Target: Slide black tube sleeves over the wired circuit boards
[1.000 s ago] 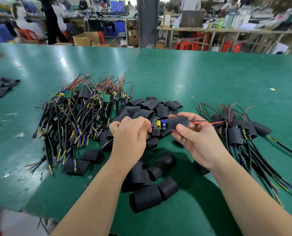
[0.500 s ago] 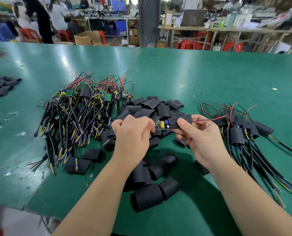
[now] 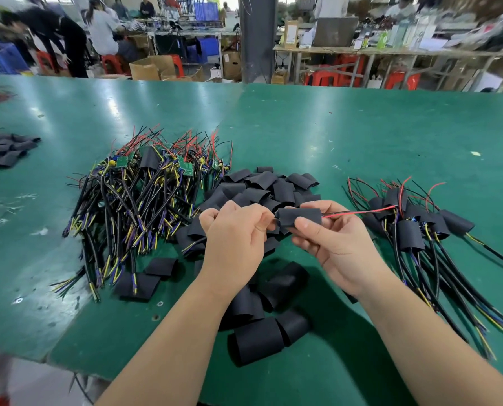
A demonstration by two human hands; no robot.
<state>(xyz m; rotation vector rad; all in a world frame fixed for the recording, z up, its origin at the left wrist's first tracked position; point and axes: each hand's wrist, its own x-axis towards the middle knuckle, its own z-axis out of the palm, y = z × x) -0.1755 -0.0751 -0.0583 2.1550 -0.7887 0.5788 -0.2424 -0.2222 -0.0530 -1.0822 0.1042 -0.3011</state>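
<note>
The right hand [image 3: 335, 247] pinches a black sleeve [image 3: 298, 216] between thumb and fingers, level and just beside the left hand [image 3: 238, 244]. The left hand's fingers curl round the assembly's black cable [image 3: 194, 244], probably so the two hands can pull against each other and seat the sleeve. The circuit board is hidden, presumably inside the sleeve, since red and black leads [image 3: 358, 213] poke from its far end. Unsleeved wired boards [image 3: 145, 200] lie heaped left of the left hand, loose sleeves [image 3: 262, 189] beyond both hands, and finished assemblies [image 3: 414, 230] right of the right hand on the green desk [image 3: 361, 136]. That puts supply and output each within easy reach.
</note>
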